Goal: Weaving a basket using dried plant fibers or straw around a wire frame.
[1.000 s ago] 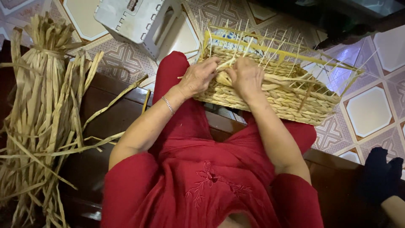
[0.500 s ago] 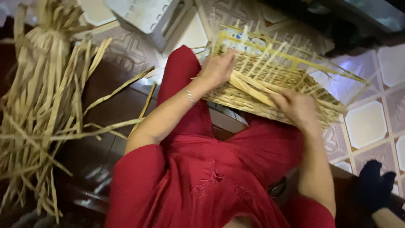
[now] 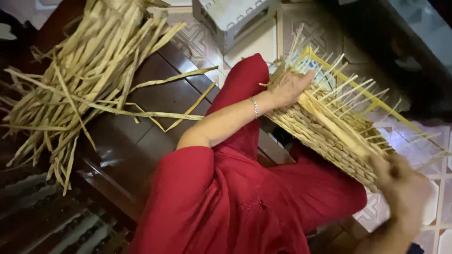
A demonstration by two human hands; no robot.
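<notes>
A half-woven straw basket (image 3: 320, 136) lies across my lap in red cloth, with loose stakes sticking up around a yellow frame (image 3: 358, 89). My left hand (image 3: 289, 87), a thin bracelet at its wrist, presses on the basket's left end with its fingers curled over the rim. My right hand (image 3: 400, 181) is blurred at the basket's right end. It appears closed on a long flat straw strand (image 3: 334, 124) that runs across the weave from near my left hand.
A big bundle of loose dried straw (image 3: 89, 66) lies on the dark wooden bench (image 3: 155, 94) to my left, with strands trailing toward my lap. A grey plastic stool (image 3: 230, 14) stands on the patterned tile floor (image 3: 254, 42) ahead.
My right hand has gone from the middle of the basket out to its right end, drawing the strand along. My left hand has stayed on the basket's left end.
</notes>
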